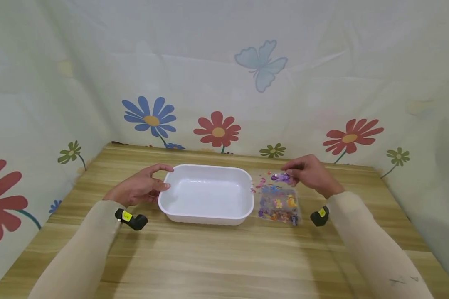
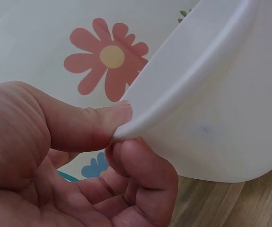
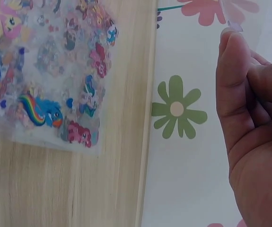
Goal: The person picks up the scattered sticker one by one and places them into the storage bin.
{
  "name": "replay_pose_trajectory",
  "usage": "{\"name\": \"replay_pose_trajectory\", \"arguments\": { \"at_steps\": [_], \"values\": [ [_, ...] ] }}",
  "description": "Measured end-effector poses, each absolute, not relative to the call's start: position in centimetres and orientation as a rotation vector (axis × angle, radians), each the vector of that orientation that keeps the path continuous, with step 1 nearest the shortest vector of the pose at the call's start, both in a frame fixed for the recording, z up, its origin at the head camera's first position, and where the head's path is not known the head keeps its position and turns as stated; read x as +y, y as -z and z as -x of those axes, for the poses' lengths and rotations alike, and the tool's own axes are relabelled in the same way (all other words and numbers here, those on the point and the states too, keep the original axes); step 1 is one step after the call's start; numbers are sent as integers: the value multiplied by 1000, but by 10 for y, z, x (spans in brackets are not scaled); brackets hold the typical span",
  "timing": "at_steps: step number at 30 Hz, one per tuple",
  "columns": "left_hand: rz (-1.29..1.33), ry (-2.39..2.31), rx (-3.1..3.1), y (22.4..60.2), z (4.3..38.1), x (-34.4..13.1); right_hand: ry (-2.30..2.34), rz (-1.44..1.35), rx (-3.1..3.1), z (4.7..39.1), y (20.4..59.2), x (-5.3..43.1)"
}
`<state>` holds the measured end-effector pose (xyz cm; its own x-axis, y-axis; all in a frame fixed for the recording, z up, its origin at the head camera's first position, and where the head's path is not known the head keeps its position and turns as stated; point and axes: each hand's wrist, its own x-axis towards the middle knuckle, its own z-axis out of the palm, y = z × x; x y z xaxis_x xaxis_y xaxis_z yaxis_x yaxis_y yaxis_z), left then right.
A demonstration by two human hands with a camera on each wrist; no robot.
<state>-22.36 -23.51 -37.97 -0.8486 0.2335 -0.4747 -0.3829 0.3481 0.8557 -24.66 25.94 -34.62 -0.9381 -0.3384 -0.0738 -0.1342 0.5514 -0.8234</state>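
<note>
A white plastic basin (image 1: 205,219) stands on the wooden table. At its left end, my left hand (image 1: 144,186) pinches the rim; the left wrist view shows the thumb (image 2: 95,125) on top and curled fingers below the basin's edge (image 2: 202,71). Between thumb and forefinger, my right hand (image 1: 314,174) holds a purple pony sticker (image 1: 281,177) in the air, right of the basin. Only a thin clear sliver of the sticker (image 3: 235,26) shows above the fingertips in the right wrist view. Close below it lies a clear packet of colourful pony stickers (image 1: 278,203).
The packet (image 3: 46,71) lies flat, with pony figures and small hearts showing through. Behind the table (image 1: 209,257) hangs a pale cloth (image 1: 194,79) printed with flowers and a butterfly. Cloth walls also close in both sides. A black camera (image 1: 319,216) is strapped to my right wrist.
</note>
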Motion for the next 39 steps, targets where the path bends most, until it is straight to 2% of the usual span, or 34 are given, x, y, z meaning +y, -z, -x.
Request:
{"name": "replay_pose_trajectory", "arguments": {
  "at_steps": [39],
  "values": [
    [120, -1553, 2077, 377, 222, -232, 1306, 469, 2480, 253, 346, 199]
  ]
}}
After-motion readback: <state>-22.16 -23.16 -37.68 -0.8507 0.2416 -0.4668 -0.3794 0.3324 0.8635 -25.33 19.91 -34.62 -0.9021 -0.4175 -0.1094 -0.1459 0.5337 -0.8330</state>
